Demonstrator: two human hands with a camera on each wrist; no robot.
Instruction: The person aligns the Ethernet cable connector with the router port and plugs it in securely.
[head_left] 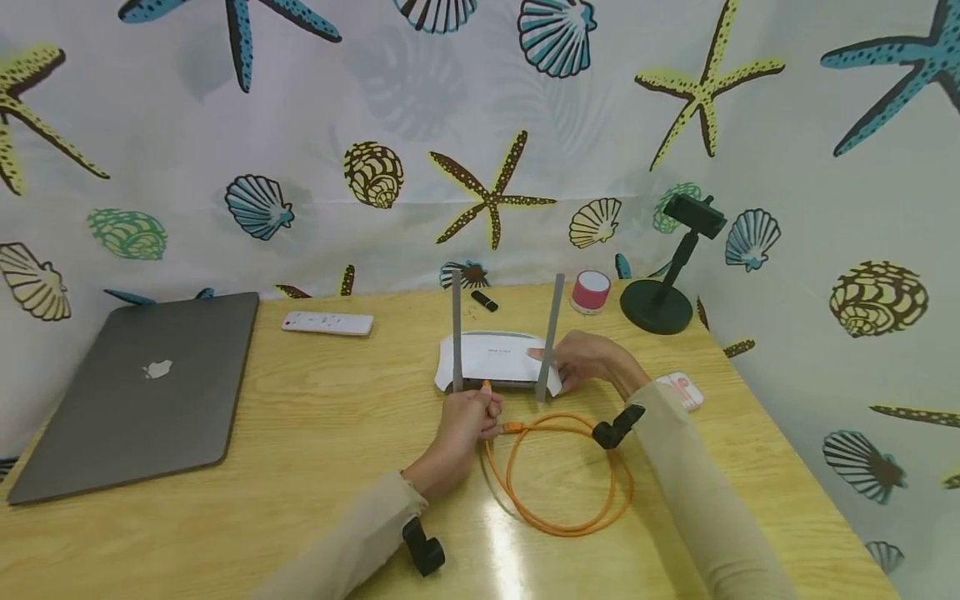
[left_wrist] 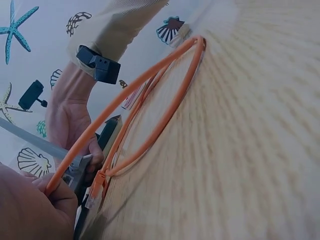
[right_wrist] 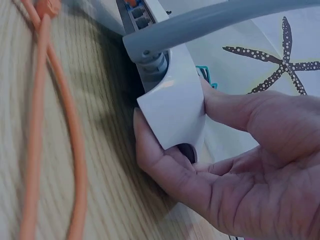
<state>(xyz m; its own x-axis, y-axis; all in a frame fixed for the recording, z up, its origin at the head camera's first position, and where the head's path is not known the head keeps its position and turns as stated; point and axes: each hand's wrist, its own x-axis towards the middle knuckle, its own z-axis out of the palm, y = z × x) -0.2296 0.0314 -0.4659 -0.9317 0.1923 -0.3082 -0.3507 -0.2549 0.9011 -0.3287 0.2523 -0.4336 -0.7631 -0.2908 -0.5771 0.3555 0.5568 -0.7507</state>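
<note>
A white router with two grey antennas lies on the table, its row of ports facing me. My left hand pinches one end of an orange Ethernet cable at the ports; how deep that plug sits is hidden. The cable's other connector lies loose beside the left hand, and the rest is coiled on the tabletop. Around the router's right end my right hand is curled, thumb on top and fingers underneath, as the right wrist view shows with the white casing between them.
At the left lies a closed grey laptop, with a white power strip beyond it. Behind the router are a black USB stick and a pink-and-white roll. A black stand and a small white box are at the right.
</note>
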